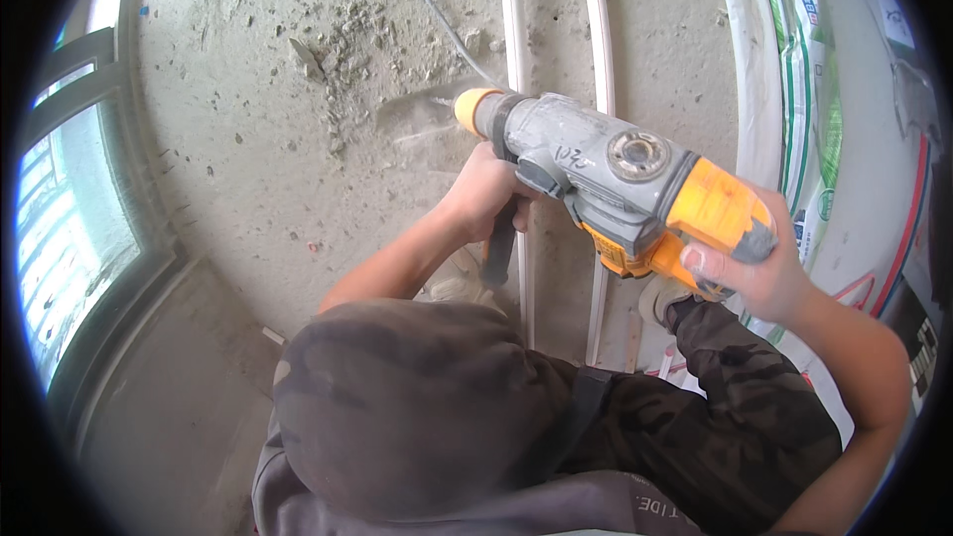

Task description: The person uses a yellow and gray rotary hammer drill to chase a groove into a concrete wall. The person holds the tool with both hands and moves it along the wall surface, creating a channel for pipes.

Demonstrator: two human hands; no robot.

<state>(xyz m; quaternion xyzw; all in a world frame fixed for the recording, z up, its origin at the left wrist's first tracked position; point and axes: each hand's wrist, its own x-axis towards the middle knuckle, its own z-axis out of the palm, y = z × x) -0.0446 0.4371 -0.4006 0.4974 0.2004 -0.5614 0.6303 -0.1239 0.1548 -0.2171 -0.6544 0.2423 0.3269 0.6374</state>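
A grey and orange rotary hammer drill point(601, 144), dusty and scuffed, lies across the middle of the view with its orange nose point(473, 109) toward the left. My left hand point(486, 194) is closed around the black side handle point(499, 248) just behind the nose. At the orange rear end, my right hand point(759, 263) grips the drill's back handle, the thumb on top and most fingers hidden. A faint blurred shape extends from the nose; I cannot tell whether its tip touches the concrete floor point(253, 164).
Broken concrete rubble point(342, 69) lies ahead, beside a grey cable point(437, 10). Two long white strips point(601, 30) run under the drill. White and green sacks point(794, 89) line the right side, and a framed window point(79, 228) stands left. My shoes point(660, 300) are below.
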